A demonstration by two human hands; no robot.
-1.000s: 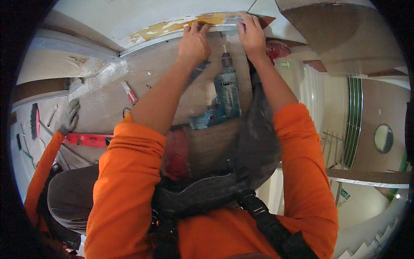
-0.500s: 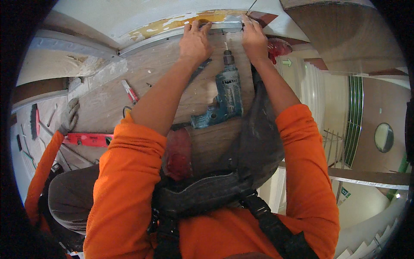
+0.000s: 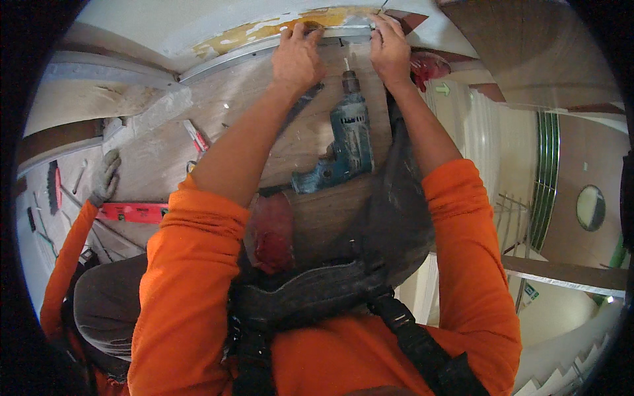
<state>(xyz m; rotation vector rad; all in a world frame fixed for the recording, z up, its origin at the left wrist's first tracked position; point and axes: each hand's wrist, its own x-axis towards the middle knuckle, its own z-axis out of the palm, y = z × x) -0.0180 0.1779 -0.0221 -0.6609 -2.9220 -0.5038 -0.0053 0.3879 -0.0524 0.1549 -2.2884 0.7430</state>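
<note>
Woodgrain surface [image 3: 244, 86] — one drill [image 3: 350, 142]; two hands [image 3: 298, 63] [image 3: 392, 56] half-curled on one metal strip [image 3: 347, 32], grip unclear.

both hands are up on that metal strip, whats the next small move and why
Perhaps press the metal strip down with the right hand: its fingers are at the strip's right end, the left hand can steady it farther left, and whether it sits flush is hard to tell. The teal power drill lies unheld.
</note>
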